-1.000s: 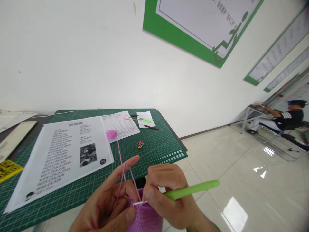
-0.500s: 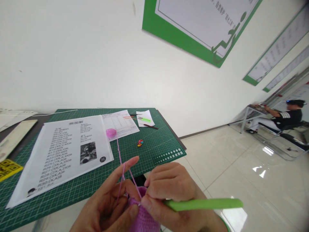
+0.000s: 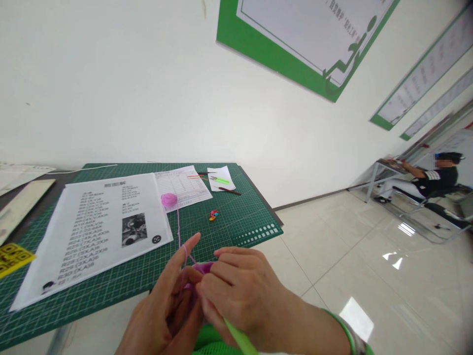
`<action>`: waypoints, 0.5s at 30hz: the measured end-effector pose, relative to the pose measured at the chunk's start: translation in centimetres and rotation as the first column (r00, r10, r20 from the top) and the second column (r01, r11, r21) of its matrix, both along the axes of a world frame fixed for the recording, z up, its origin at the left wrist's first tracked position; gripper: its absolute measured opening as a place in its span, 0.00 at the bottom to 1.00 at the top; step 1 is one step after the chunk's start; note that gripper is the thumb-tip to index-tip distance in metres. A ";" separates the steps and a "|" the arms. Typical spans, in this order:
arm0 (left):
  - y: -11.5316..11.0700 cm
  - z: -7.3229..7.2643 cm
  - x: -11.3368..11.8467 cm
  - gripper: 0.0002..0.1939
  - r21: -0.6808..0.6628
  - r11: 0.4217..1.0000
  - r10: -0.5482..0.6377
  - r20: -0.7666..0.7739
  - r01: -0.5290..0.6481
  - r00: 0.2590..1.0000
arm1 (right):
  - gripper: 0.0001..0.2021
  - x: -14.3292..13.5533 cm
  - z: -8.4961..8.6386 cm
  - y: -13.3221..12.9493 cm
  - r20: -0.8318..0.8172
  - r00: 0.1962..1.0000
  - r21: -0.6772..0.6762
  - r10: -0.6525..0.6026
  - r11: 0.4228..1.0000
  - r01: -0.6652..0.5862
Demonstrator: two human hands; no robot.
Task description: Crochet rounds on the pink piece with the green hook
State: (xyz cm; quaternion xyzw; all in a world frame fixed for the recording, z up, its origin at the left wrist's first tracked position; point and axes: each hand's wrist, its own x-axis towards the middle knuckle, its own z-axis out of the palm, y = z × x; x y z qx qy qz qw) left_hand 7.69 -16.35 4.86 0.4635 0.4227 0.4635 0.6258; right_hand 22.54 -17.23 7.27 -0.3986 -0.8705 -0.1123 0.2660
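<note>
- Your right hand (image 3: 244, 291) has rolled inward since the earlier frame; the lime handle of the hook (image 3: 240, 337), which pointed to the right, now points down toward the bottom edge of view.
- Your right hand is clamped on the hook and covers much of the pink piece (image 3: 203, 267).
- Your left hand (image 3: 162, 305) is folded around the piece, with the index finger raised and the yarn (image 3: 179, 227) looped over it.
- Your two hands are together at the piece, just off the near edge of the mat (image 3: 229, 212).
- Hook tip and stitches are hidden behind your fingers; you cannot tell from this view how they meet.
- Yarn runs from your left index finger to the ball (image 3: 169, 199), which rests on the edge of the form (image 3: 181, 180).
- Beside the form, on your left, lies the pattern sheet (image 3: 99, 236), printed side up.
- To the right of the ball, small colored pieces (image 3: 213, 215) sit on the mat.
- Beyond them, the cutter (image 3: 221, 181), apparently a small lime-handled tool, lies on the slip (image 3: 221, 171).
- Near the slip's front edge lies the dark stick (image 3: 229, 191).
</note>
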 end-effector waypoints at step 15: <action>0.4 0.0 0.1 0.29 -0.215 0.968 -0.044 0.360 0.128 0.932 | 0.11 -1.7 -5.5 2.5 -0.532 0.817 0.465 0.221 0.883 0.064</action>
